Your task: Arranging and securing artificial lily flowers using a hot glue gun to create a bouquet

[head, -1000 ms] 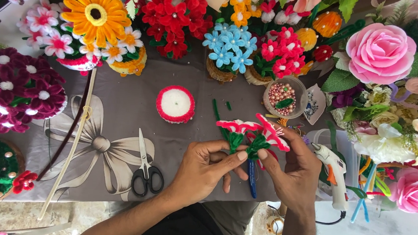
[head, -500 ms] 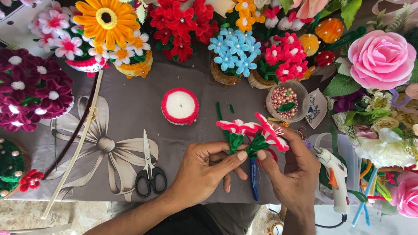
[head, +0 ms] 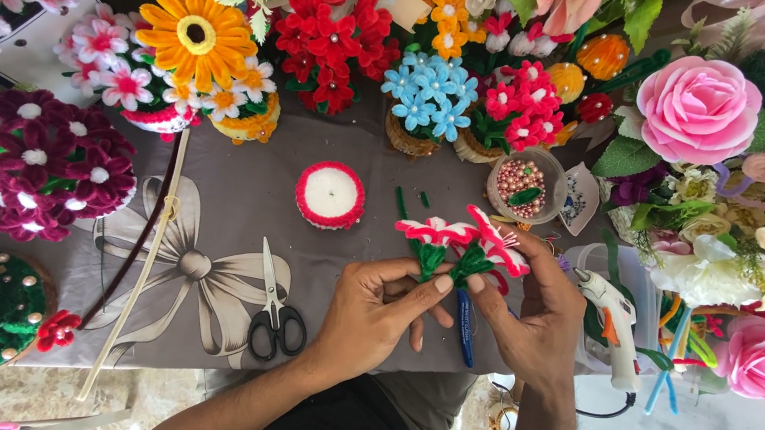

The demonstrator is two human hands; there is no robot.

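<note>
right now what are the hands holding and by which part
Left hand pinches one red-and-white pipe-cleaner flower by its green stem; right hand holds the other flower likewise.

Flower pots line the surface's far edge. Scissors lie near the front edge, left of both hands; the bead cup sits behind them, the glue gun at their right.

A small white tag with blue print lies right of centre in the frame, just beside the clear round cup of pink beads; it is roughly shield-shaped and curls a little at one edge. A pale cream tag with a slanted rectangular shape sits at the upper middle, tucked among the red and orange flowers. No screens or signs show.
</note>
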